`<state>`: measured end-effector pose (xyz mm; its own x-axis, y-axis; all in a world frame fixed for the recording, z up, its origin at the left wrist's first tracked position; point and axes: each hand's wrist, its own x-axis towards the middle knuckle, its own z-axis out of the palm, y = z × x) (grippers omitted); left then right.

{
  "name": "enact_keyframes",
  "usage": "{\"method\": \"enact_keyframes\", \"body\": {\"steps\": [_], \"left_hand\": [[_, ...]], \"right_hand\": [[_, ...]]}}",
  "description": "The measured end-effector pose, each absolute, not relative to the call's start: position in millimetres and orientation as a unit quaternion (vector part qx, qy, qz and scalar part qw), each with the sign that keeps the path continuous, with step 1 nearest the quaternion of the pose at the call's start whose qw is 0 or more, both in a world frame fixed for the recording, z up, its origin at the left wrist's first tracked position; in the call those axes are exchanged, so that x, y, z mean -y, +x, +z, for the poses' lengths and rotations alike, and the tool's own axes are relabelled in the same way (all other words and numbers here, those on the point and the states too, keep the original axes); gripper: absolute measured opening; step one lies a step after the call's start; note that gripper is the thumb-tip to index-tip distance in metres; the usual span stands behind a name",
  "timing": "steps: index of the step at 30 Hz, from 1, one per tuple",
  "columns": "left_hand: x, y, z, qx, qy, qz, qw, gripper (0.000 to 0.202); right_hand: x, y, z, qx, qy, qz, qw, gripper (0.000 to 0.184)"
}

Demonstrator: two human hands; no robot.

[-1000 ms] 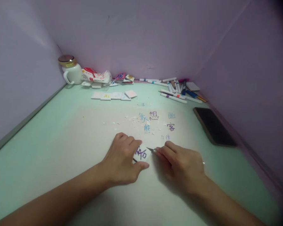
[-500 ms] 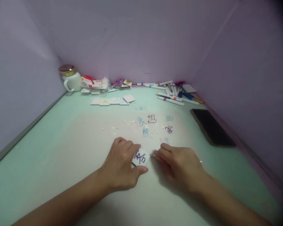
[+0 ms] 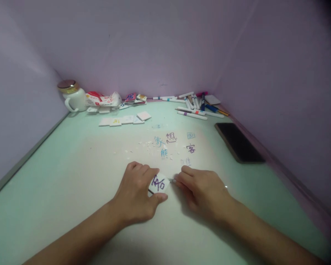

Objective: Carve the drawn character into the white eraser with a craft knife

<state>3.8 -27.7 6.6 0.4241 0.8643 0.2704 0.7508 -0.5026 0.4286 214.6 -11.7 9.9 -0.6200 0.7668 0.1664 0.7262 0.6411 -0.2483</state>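
Note:
My left hand (image 3: 138,193) is closed on a small white square block (image 3: 163,183) with a purple character drawn on its face, pinched between thumb and fingers just above the table. Opposite it, my right hand (image 3: 202,187) grips a slim carving tool (image 3: 171,180), most of which my fingers hide. The tool's metal tip points left and lies at the block's right corner; I cannot tell whether it cuts in. Pale shavings (image 3: 127,151) are scattered beyond the hands, around blue and purple characters (image 3: 171,137) marked on the tabletop.
A phone (image 3: 238,143) lies at the right. Several markers (image 3: 191,115) are heaped at the back right. White square tiles (image 3: 127,120) lie at the back left, before a red and white packet (image 3: 100,99) and a lidded white mug (image 3: 78,99). Purple walls (image 3: 154,44) enclose the table.
The whole view has shifted, so table items appear further left. Both hands keep the same hold, and the tool tip stays at the block's right corner.

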Motion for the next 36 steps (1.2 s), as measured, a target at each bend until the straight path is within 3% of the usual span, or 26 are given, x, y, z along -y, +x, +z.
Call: {"method": "enact_keyframes", "body": {"steps": [19,36], "left_hand": [[26.1,2.7,8.5,-0.488,0.837,0.218,0.116,0.034],[26.0,2.6,7.6,-0.491,0.835,0.214,0.123,0.037]], "right_hand": [[-4.9,217.3,26.5,0.926,-0.346,0.124,0.087,0.01],[3.7,223.1,23.9,0.9,-0.363,0.205,0.125,0.012]]}}
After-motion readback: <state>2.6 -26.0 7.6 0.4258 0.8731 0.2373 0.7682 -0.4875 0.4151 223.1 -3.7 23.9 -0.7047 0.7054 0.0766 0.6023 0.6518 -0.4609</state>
